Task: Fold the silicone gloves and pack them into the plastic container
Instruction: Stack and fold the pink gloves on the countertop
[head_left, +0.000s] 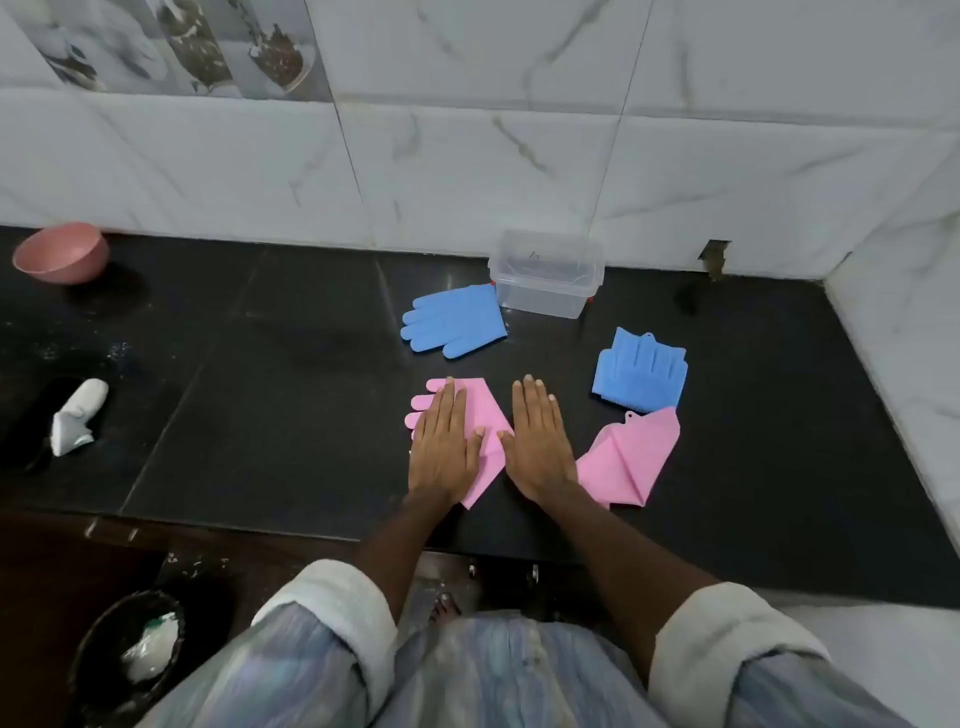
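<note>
A pink silicone glove (480, 410) lies flat on the black counter (260, 389), fingers pointing left. My left hand (447, 447) presses flat on it, fingers spread slightly. My right hand (537, 441) rests flat on the counter just right of it, thumb touching the glove's edge. A second pink glove (631, 460) lies folded to the right. A folded blue glove (641, 371) sits above that one. Another blue glove (457, 319) lies unfolded, touching the clear plastic container (545, 273), which stands against the back wall with nothing visible inside it.
A pink bowl (62, 252) stands at the far left by the wall. A white tube-like object (78, 415) lies near the left front edge. Marble walls close the back and right sides. A dark bucket (130, 654) sits on the floor below.
</note>
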